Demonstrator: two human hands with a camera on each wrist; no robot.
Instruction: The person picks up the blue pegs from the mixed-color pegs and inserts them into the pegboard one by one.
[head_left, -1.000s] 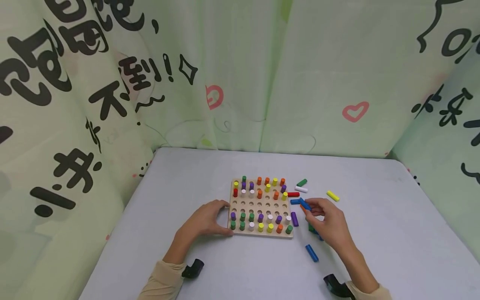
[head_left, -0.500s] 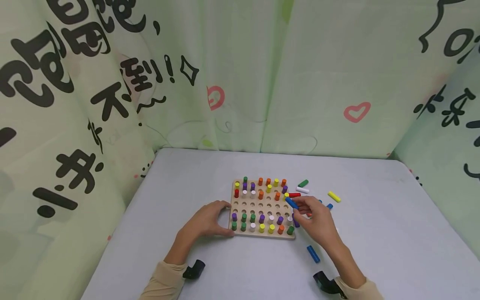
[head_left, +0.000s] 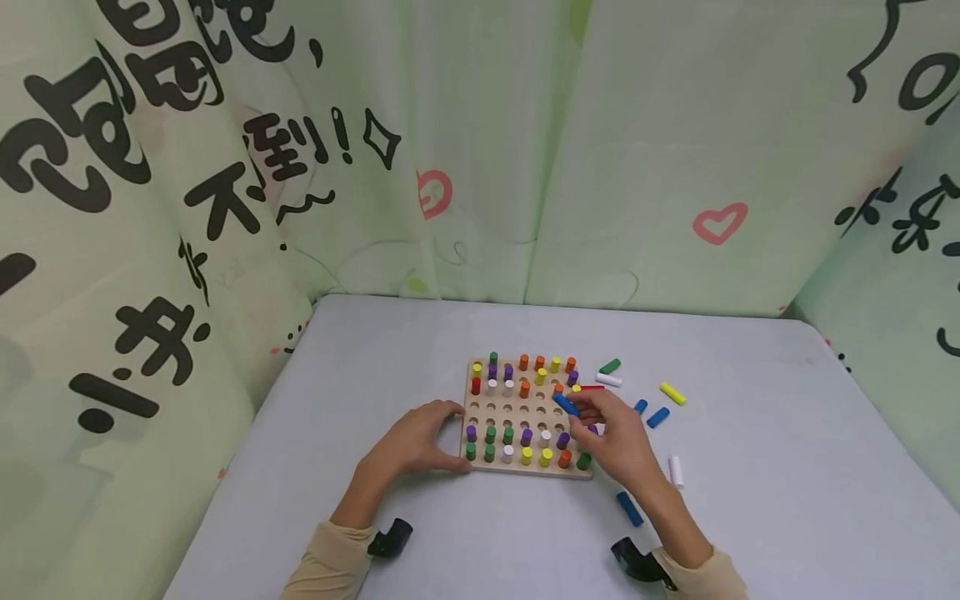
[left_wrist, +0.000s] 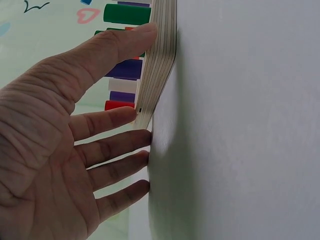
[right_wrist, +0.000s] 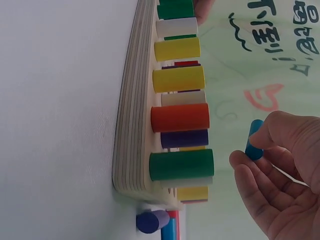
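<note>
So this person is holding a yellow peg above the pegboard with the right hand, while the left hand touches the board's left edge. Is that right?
Not quite: the peg held above the pegboard by the right hand is blue, not yellow, as the right wrist view shows. The left hand does touch the board's left edge.

Left grip (head_left: 408, 440) — fingers (left_wrist: 112, 148) spread, right grip (head_left: 617, 435) — pinching
</note>
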